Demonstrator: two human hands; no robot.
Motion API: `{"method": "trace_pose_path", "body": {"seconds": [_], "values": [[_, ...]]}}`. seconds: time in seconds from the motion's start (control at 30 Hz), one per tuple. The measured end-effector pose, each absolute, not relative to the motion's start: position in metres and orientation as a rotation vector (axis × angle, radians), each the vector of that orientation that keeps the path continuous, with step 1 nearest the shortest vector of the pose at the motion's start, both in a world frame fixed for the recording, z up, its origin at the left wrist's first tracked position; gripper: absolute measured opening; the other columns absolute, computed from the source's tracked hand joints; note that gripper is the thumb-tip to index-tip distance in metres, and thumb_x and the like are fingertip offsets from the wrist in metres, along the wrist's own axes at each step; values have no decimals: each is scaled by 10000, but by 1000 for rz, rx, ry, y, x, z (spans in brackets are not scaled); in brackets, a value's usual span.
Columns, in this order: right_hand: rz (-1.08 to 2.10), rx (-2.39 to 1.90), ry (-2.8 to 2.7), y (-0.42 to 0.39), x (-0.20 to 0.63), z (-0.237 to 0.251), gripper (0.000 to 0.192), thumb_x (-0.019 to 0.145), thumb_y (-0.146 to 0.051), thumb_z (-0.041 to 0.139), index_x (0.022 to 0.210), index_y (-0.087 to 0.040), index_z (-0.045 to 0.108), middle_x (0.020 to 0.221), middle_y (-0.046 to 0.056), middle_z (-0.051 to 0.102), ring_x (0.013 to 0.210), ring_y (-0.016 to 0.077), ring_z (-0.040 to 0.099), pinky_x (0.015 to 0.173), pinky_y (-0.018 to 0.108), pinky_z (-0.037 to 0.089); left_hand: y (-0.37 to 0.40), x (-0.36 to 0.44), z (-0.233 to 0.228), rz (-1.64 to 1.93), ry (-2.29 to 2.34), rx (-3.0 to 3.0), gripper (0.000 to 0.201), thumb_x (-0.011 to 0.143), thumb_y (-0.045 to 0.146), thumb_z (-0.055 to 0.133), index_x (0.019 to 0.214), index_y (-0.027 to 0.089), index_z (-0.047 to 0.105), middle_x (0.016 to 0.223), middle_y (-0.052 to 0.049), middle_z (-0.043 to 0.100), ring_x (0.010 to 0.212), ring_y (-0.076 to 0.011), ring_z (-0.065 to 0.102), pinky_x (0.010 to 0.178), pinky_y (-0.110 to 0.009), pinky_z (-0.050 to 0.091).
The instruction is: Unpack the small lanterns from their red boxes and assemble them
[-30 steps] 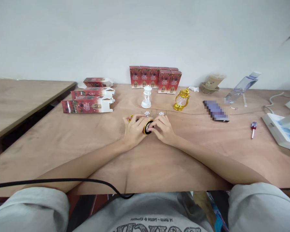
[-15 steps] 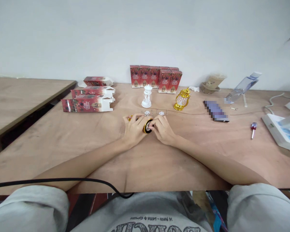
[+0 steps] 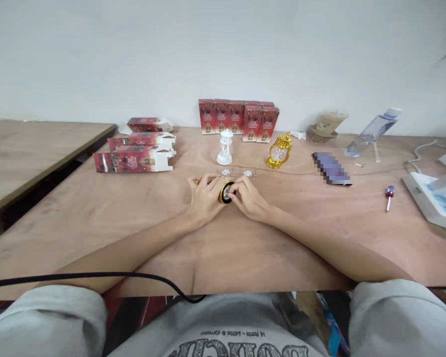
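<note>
Nearest the camera, a black cable (image 3: 96, 275) crossed the near edge of the wooden bench (image 3: 226, 248), over the person's left forearm. Both forearms lay on the bench and met at its middle. There the left hand (image 3: 204, 196) and the right hand (image 3: 250, 197) closed together on a small gold-rimmed round part (image 3: 226, 192), tilted on edge between them; the left grip was clamped on its left side, and the right fingertips (image 3: 235, 187) pinched at its right face. Just beyond the left hand's fingers a bit of another gold piece (image 3: 198, 181) showed on the bench. Just past the hands lay two small white pieces (image 3: 237, 173). Farther on stood a white lantern (image 3: 225, 148) and, to its right, a gold lantern (image 3: 278, 151). Left of these lay flattened red cartons (image 3: 134, 153), and at the far wall stood a row of red boxes (image 3: 238, 116). Well to the right lay a small red-handled screwdriver (image 3: 388, 197) and a white device (image 3: 434, 198).
</note>
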State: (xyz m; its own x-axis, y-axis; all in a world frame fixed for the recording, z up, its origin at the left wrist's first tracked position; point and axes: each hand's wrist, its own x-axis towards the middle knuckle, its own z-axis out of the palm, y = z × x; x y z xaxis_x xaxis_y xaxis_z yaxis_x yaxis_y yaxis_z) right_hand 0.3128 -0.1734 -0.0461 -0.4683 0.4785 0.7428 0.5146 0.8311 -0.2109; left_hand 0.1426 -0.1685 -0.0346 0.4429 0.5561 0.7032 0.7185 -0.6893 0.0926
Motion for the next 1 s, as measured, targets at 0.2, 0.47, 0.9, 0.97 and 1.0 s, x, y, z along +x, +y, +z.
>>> {"method": "trace_pose_path", "body": {"seconds": [0.2, 0.47, 0.9, 0.97, 1.0], "values": [[-56, -703, -2053, -170, 317, -47, 31, 935, -222, 409, 928, -217, 439, 864, 51, 487, 805, 168, 501, 707, 329, 455, -170, 143, -32, -1089, -1117, -2459, 209, 873, 346, 552, 1048, 238, 594, 1002, -42, 723, 962, -231, 590, 774, -382, 223], [-133, -689, -2097, -171, 323, -45, 97, 881, -281, 559, 940, -205, 575, 871, 63, 596, 817, 177, 535, 741, 343, 442, -169, 143, -34, -1105, -1094, -2448, 190, 867, 308, 559, 1039, 231, 584, 1017, -22, 718, 970, -227, 598, 769, -382, 222], [-284, -691, -2031, -173, 323, -44, 44, 863, -231, 579, 850, -203, 610, 794, 37, 618, 755, 155, 530, 708, 322, 393, -169, 143, -33, -1099, -1082, -2457, 204, 871, 321, 550, 1049, 228, 584, 1007, -44, 721, 976, -241, 590, 782, -386, 225], [-289, -710, -2041, -173, 323, -45, 68, 864, -264, 584, 878, -209, 622, 815, 39, 622, 766, 156, 528, 717, 323, 393, -168, 143, -34, -1095, -1081, -2460, 211, 867, 320, 554, 1057, 233, 582, 1012, -42, 720, 983, -242, 588, 787, -389, 226], [-294, -702, -2045, -173, 323, -46, 76, 864, -271, 585, 886, -211, 627, 817, 39, 623, 766, 156, 526, 716, 322, 393, -168, 143, -34, -1095, -1077, -2458, 214, 865, 318, 559, 1060, 235, 581, 1011, -39, 721, 983, -239, 588, 788, -389, 226]]}}
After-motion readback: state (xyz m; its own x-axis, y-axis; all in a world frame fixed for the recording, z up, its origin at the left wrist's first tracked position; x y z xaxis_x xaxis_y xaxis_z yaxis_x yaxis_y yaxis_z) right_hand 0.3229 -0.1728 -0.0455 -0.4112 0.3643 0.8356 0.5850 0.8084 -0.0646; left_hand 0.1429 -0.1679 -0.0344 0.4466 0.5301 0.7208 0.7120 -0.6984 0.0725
